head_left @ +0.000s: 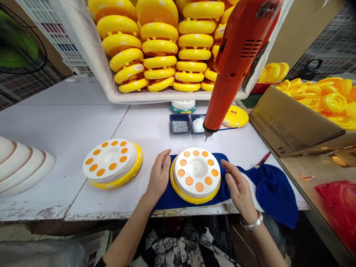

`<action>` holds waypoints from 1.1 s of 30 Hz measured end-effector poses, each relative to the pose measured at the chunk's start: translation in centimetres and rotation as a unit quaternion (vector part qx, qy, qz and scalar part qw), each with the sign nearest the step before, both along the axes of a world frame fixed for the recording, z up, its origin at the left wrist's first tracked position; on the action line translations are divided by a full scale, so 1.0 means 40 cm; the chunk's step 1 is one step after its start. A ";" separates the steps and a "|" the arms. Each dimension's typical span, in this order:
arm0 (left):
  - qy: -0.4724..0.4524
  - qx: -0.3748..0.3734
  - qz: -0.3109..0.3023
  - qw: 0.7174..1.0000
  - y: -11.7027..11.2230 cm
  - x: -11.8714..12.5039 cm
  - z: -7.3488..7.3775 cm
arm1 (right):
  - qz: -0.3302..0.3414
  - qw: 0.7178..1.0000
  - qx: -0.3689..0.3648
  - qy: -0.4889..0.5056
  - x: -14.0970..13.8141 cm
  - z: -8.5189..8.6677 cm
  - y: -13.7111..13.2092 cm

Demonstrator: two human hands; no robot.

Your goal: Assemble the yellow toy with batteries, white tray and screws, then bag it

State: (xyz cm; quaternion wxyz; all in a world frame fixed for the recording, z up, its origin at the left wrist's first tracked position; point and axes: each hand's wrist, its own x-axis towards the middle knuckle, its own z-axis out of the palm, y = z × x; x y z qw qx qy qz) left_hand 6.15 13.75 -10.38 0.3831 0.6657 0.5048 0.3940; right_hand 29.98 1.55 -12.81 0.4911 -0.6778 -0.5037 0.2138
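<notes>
Right in front of me a round white disc with orange dots (196, 168), set on a yellow base (191, 200), lies on a blue cloth (169, 200). My left hand (160, 174) is at its left side, fingers stretched out and empty; whether it touches the rim I cannot tell. On the other side my right hand (237, 187) hovers just off the rim, fingers apart, with a metal bangle at the wrist. Above the disc hangs a red electric screwdriver (232, 70), its bit pointing down. A second dotted white-and-yellow piece (111, 161) sits to the left.
Small screws fill a dark tray (180, 124), beside another tray holding white stuff (198, 123). Behind stands a white bin (155, 97) stacked with yellow rings. At right is a cardboard box (294, 126) of yellow parts; stacked white shells (22, 167) stand at far left.
</notes>
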 end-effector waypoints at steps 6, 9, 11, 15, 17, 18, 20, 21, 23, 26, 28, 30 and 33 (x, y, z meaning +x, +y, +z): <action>0.018 -0.114 -0.013 0.993 -0.058 -0.062 -0.060 | 0.010 0.996 -0.081 -0.029 0.025 -0.046 0.015; 0.017 -0.146 -0.039 0.988 -0.072 -0.051 -0.069 | 0.029 0.995 -0.099 0.001 0.023 -0.059 0.023; 0.015 -0.150 -0.038 0.988 -0.078 -0.042 -0.065 | 0.029 0.994 -0.099 0.036 0.018 -0.060 0.026; 0.006 -0.151 -0.017 0.988 -0.092 -0.052 -0.047 | 0.007 0.991 -0.095 0.089 -0.004 -0.045 0.022; -0.011 -0.148 -0.007 0.989 -0.096 -0.075 -0.029 | 0.002 0.990 -0.091 0.108 -0.024 -0.030 0.028; -0.025 -0.143 -0.002 0.989 -0.095 -0.091 -0.016 | 0.004 0.990 -0.086 0.115 -0.036 -0.020 0.037; -0.050 -0.120 0.011 0.991 -0.085 -0.130 0.018 | 0.019 0.990 -0.068 0.125 -0.069 0.005 0.067; -0.055 -0.106 0.021 0.993 -0.074 -0.152 0.039 | 0.033 0.989 -0.058 0.132 -0.090 0.020 0.089; -0.040 -0.075 0.049 0.995 -0.041 -0.201 0.086 | 0.065 0.987 -0.031 0.146 -0.139 0.055 0.147; -0.006 -0.050 0.082 0.995 0.039 -0.278 0.153 | 0.119 0.978 0.024 0.171 -0.225 0.105 0.265; 0.002 -0.040 0.092 0.995 0.108 -0.326 0.185 | 0.146 0.965 0.051 0.210 -0.281 0.130 0.358; 0.004 -0.037 0.103 0.994 0.185 -0.370 0.205 | 0.159 0.954 0.058 0.248 -0.334 0.144 0.453; 0.002 -0.046 0.112 0.993 0.297 -0.429 0.211 | 0.174 0.946 0.055 0.266 -0.402 0.143 0.588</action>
